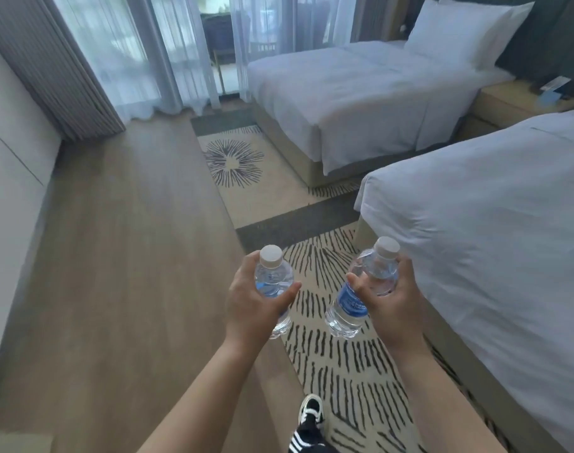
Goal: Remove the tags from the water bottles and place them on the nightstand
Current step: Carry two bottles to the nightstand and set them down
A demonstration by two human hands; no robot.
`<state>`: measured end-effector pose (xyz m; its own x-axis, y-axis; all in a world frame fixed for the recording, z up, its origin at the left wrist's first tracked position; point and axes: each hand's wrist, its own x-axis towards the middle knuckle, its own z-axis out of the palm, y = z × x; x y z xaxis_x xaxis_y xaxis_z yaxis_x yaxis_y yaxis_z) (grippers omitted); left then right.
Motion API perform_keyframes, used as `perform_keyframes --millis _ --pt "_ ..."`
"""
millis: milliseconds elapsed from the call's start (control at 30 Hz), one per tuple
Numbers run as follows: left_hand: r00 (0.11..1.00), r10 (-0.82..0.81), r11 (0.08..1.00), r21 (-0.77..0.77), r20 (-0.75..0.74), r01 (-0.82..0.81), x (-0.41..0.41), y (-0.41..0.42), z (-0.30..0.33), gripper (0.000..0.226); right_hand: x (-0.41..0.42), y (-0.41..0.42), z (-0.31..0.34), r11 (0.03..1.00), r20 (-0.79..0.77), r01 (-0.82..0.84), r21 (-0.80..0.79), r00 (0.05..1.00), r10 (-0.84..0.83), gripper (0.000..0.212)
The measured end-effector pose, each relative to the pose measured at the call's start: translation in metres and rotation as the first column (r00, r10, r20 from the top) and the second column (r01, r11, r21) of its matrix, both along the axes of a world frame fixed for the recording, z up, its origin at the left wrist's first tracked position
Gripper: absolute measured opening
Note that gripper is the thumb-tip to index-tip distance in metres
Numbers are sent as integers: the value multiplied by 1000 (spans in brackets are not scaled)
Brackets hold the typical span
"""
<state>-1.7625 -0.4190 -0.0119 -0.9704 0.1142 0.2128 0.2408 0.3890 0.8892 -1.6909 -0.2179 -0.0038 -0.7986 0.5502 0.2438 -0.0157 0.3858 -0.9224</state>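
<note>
I hold one clear water bottle in each hand above the floor. My left hand (253, 302) grips a bottle (272, 279) with a white cap, held nearly upright. My right hand (393, 305) grips a second bottle (357, 299) with a blue label, tilted with its cap toward the near bed. I see no tag on either bottle. The wooden nightstand (504, 103) stands far off at the upper right between the two beds, with blue and white cards (552, 89) on its top.
A near bed (491, 230) with white sheets fills the right side. A far bed (361, 93) with a pillow lies behind it. A patterned rug (328, 338) runs along the beds over wood floor (132, 256). Curtains hang at the back, a white cabinet stands left.
</note>
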Motion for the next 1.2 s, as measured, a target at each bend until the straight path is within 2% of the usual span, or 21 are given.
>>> perform_keyframes --millis 233,533,733,900,1200 --pt "999 -35 998 53 12 34 -136 74 15 59 -136 67 12 999 -18 29 19 999 -29 57" --pt "996 -58 997 61 73 54 -297 127 5 59 -280 122 -3 995 4 91 30 996 -91 56" --pt "993 -101 993 63 63 97 -441 153 -4 59 -412 148 -8 989 -13 137 50 991 -136 57" --pt "987 -157 986 69 39 154 -565 175 14 60 -520 166 3 981 -3 186 47 983 -186 63" --pt "970 -234 971 56 66 230 -728 241 14 66 -640 232 5 933 39 356 55 933 -359 70"
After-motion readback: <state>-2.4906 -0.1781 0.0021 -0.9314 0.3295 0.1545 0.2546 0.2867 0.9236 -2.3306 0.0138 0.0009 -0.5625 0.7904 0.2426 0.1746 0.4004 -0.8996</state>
